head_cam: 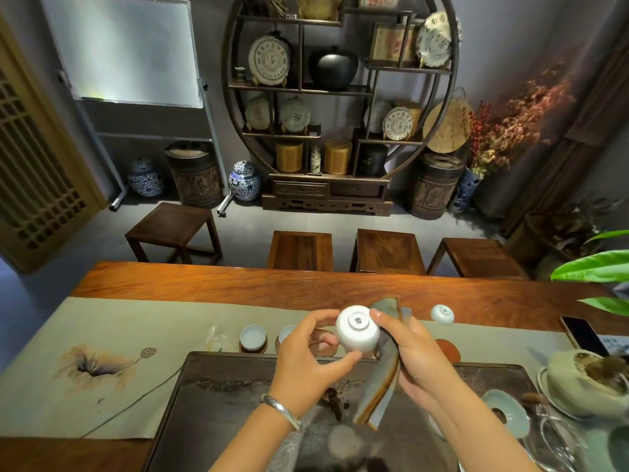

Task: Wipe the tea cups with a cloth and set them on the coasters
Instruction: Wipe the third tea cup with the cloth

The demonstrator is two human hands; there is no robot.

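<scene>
My left hand (308,357) holds a white tea cup (357,330) tipped with its base toward me, above the dark tea tray (218,400). My right hand (413,352) grips a grey-blue cloth (383,376), and its forefinger touches the cup's rim side. A white cup (253,336) stands on a coaster to the left. A second cup (286,333) is partly hidden by my left hand. An empty round coaster (325,345) lies below the held cup, and an orange coaster (449,349) lies right. Another small white cup (442,314) lies upturned on the runner.
A phone (582,335) lies at the right edge. A lidded bowl with tea leaves (589,379), a pale blue saucer (507,412) and glassware stand at the right of the tray. Wet leaves (335,400) lie on the tray. Stools stand beyond the table.
</scene>
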